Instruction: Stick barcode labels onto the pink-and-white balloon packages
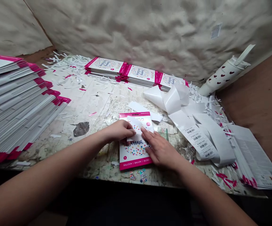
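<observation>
A pink-and-white balloon packet [136, 163] with coloured dots and lettering lies face up at the table's front edge. Across its upper front sits a pale, see-through-looking slip [136, 123], perhaps a sticker or a flap; its exact kind is unclear. My left hand [123, 130] is closed, thumb and fingers pinching the slip's lower left part. On the packet's right side my right hand [159, 147] rests with fingers stretched out, fingertips touching the slip's right edge. Just right of it, a strip of barcode labels [202, 142] curls over the table.
Tall piles of packets [20, 103] lean at the left. Three stacks of similar packets [140, 73] line the back. A white tumbler with hearts [223, 75] tilts at the right, behind more packets [256, 157]. Paper scraps [65, 62] and shiny confetti [142, 175] litter the worn table.
</observation>
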Available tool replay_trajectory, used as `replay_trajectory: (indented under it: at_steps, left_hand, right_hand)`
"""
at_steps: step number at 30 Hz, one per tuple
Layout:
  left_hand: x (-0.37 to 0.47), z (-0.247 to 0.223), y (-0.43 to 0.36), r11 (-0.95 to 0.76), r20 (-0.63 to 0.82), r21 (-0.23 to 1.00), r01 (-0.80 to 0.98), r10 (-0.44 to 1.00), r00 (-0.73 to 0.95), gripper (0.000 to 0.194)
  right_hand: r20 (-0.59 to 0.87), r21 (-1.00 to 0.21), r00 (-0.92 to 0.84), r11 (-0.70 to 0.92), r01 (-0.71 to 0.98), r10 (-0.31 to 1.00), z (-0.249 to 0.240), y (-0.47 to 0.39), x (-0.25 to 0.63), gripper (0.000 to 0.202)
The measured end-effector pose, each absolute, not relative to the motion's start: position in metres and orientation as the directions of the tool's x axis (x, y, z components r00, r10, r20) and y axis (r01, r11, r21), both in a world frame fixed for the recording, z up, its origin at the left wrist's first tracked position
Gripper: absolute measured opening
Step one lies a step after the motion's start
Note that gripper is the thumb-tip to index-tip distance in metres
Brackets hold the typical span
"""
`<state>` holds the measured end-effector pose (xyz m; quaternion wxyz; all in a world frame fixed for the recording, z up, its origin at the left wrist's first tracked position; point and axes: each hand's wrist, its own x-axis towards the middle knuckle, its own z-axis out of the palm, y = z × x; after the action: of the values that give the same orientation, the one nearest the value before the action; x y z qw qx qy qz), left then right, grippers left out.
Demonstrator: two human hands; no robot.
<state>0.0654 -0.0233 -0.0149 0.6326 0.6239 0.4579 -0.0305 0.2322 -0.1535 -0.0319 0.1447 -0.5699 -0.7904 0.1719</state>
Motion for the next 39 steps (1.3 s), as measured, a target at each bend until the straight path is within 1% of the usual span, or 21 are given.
replay_trajectory:
  at_steps: [3,7,11,14,16,18,21,23,28,32,34,35,36,37,38,39]
  left_hand:
    - [0.065,-0.009,-0.022,0.264,-0.621,0.772,0.577,0.502,0.601,0.013]
    - [0.071,-0.009,-0.021,0.243,-0.664,0.728,0.641,0.482,0.572,0.008]
    - [0.078,-0.013,-0.020,0.238,-0.693,0.695,0.678,0.474,0.544,0.006]
    - [0.083,-0.014,-0.021,0.230,-0.711,0.673,0.703,0.462,0.530,0.010]
    - [0.084,-0.013,-0.021,0.223,-0.721,0.664,0.714,0.441,0.534,0.018]
    - [0.084,-0.011,-0.021,0.223,-0.725,0.666,0.712,0.418,0.548,0.025]
    - [0.081,-0.009,-0.021,0.220,-0.708,0.689,0.691,0.407,0.577,0.026]
    - [0.079,-0.011,-0.021,0.209,-0.690,0.707,0.675,0.412,0.595,0.026]
    - [0.079,-0.017,-0.018,0.173,-0.646,0.744,0.646,0.433,0.628,0.034]
    - [0.075,-0.014,-0.020,0.103,-0.589,0.768,0.633,0.501,0.634,0.031]
    - [0.067,-0.011,-0.029,0.044,-0.513,0.789,0.613,0.596,0.618,0.030]
    - [0.061,-0.012,-0.038,-0.045,-0.416,0.802,0.595,0.673,0.612,0.031]
    - [0.055,-0.013,-0.049,-0.185,-0.271,0.796,0.577,0.742,0.613,0.033]
    - [0.048,-0.017,-0.062,-0.356,-0.098,0.746,0.563,0.777,0.622,0.035]
    - [0.043,-0.022,-0.077,-0.538,0.079,0.638,0.551,0.757,0.648,0.037]
    - [0.040,-0.028,-0.092,-0.663,0.182,0.511,0.547,0.705,0.685,0.039]
  right_hand:
    - [0.007,-0.425,-0.331,0.303,0.853,0.944,-0.037,-0.155,0.234,0.067]
    - [-0.028,-0.425,-0.330,0.288,0.858,0.943,-0.039,-0.151,0.231,0.065]
    - [-0.028,-0.434,-0.327,0.283,0.855,0.945,-0.039,-0.148,0.231,0.067]
    - [-0.013,-0.434,-0.341,0.302,0.849,0.940,-0.040,-0.148,0.231,0.069]
    - [0.010,-0.439,-0.343,0.312,0.842,0.939,-0.041,-0.149,0.231,0.070]
    - [0.072,-0.447,-0.327,0.324,0.834,0.942,-0.044,-0.152,0.231,0.070]
    - [0.204,-0.454,-0.313,0.373,0.809,0.928,-0.051,-0.155,0.232,0.073]
    - [0.251,-0.439,-0.340,0.419,0.795,0.906,-0.057,-0.157,0.232,0.073]
    - [0.268,-0.391,-0.377,0.458,0.799,0.887,-0.061,-0.158,0.231,0.072]
    - [0.265,-0.397,-0.341,0.424,0.814,0.902,-0.059,-0.158,0.229,0.076]
    - [0.264,-0.416,-0.316,0.403,0.815,0.911,-0.061,-0.158,0.229,0.079]
    - [0.270,-0.427,-0.307,0.399,0.812,0.913,-0.062,-0.157,0.229,0.080]
    - [0.279,-0.437,-0.302,0.401,0.805,0.912,-0.063,-0.157,0.228,0.081]
    - [0.288,-0.448,-0.299,0.404,0.798,0.910,-0.064,-0.157,0.228,0.081]
    - [0.296,-0.458,-0.296,0.407,0.790,0.908,-0.065,-0.157,0.228,0.082]
    - [0.300,-0.470,-0.296,0.410,0.782,0.907,-0.065,-0.157,0.229,0.082]
